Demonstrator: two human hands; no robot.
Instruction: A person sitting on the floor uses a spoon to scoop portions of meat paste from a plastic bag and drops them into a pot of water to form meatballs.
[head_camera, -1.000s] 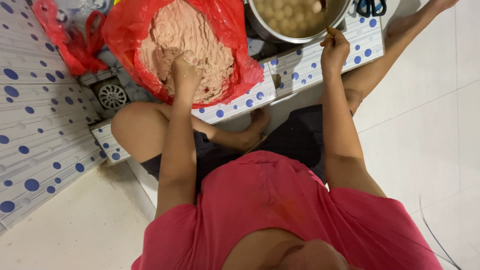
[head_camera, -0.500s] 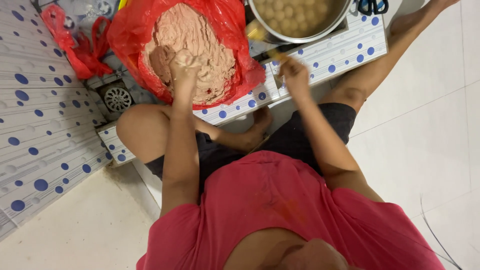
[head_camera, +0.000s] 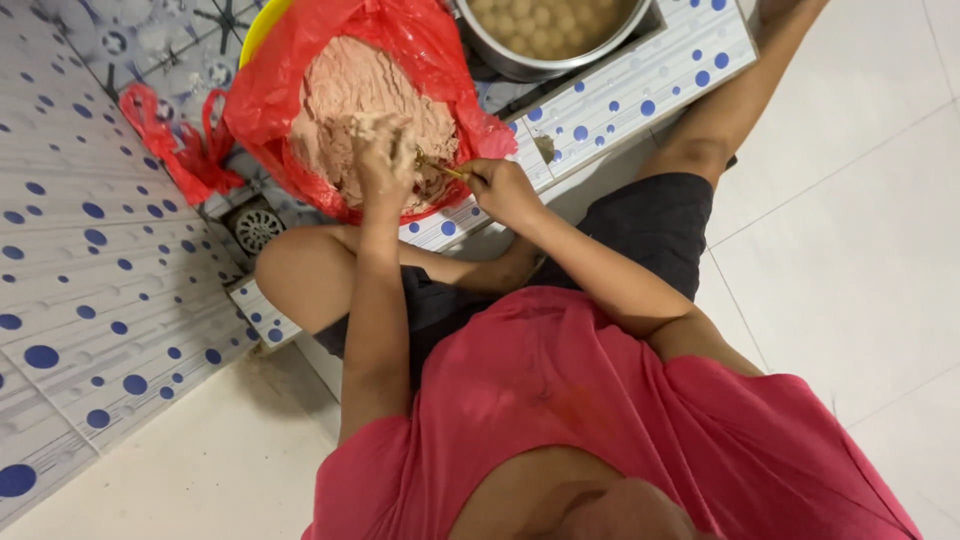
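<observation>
My left hand (head_camera: 383, 150) is closed around a lump of pinkish meat paste (head_camera: 340, 100), smeared with it, over the mass in a red plastic bag (head_camera: 275, 90) set in a yellow basin. My right hand (head_camera: 500, 185) grips a thin spoon (head_camera: 440, 168) whose tip reaches my left hand at the bag's near edge. Beyond the bag, a metal pot (head_camera: 545, 45) holds several pale round balls in liquid.
A second crumpled red bag (head_camera: 180, 150) lies left of the basin, beside a round floor drain (head_camera: 258, 228). White tiles with blue dots (head_camera: 90, 270) cover the step and the ledge under the pot. I sit on the pale floor, knees bent.
My right hand has come from the pot's rim across to my left hand with the spoon. My left hand has lifted slightly with paste squeezed in it.
</observation>
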